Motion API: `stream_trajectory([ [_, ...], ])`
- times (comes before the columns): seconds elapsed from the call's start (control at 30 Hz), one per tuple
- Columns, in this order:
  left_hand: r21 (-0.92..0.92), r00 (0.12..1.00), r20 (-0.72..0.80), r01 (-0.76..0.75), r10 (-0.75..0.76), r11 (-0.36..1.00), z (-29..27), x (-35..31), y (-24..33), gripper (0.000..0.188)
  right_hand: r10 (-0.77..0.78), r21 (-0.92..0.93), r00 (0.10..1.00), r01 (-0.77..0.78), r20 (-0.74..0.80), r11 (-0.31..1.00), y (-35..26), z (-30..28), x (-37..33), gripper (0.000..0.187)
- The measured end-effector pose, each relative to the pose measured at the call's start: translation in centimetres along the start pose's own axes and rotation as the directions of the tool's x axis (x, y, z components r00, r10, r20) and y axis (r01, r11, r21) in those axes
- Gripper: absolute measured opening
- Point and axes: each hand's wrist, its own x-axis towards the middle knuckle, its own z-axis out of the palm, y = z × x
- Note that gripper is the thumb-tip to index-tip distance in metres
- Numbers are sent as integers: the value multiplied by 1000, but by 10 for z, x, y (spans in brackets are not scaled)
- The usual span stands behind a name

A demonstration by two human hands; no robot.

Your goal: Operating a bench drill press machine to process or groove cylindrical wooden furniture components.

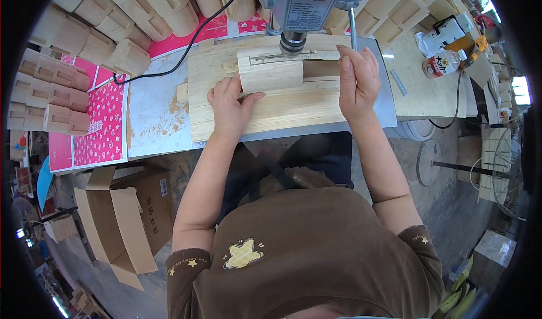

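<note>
A pale, rounded wooden piece (271, 75) with a rectangular cut-out toward its right lies on a flat wooden board (293, 113). Directly above it is the chuck (293, 43) of a grey bench drill (310, 8); whether a bit touches the wood is hard to see. My left hand (228, 104) holds the piece at its left end, fingers round the end and thumb along the near side. Right of the chuck, my right hand (361, 82) is closed at the lower end of the drill's metal lever (353, 31), its fingers partly covering the tip.
Many similar wooden pieces (68, 96) are stacked along the table's left and back. A black cable (192, 39) crosses at left. On the right are a drink bottle (443, 63) and a pale blue stick (398, 83). An open cardboard box (127, 223) stands below left.
</note>
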Motion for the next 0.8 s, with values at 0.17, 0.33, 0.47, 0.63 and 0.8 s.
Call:
stream_trajectory([
  [0.17, 7, 1000, -12, -18, 18, 1000, -2, 0, 0, 64, -51, -38, 999, 51, -4, 998, -16, -23, 29, 5],
  [0.33, 2, 1000, 1, -9, 9, 1000, 5, 3, 10, 62, 239, -1, 967, -240, -83, 971, -20, -46, 126, 26],
  [0.47, -21, 999, -36, -42, 42, 999, 26, 9, 27, 59, 158, -54, 987, -158, -11, 986, -1, -11, 194, 32],
  [0.63, -36, 999, -40, -8, 6, 999, 26, 8, 30, 53, 127, -89, 992, -127, -10, 988, -14, -23, 183, 32],
  [0.8, -51, 998, -47, -44, 42, 998, 23, 9, 31, 59, 22, -67, 1000, -23, -3, 997, -39, -53, 110, 25],
])
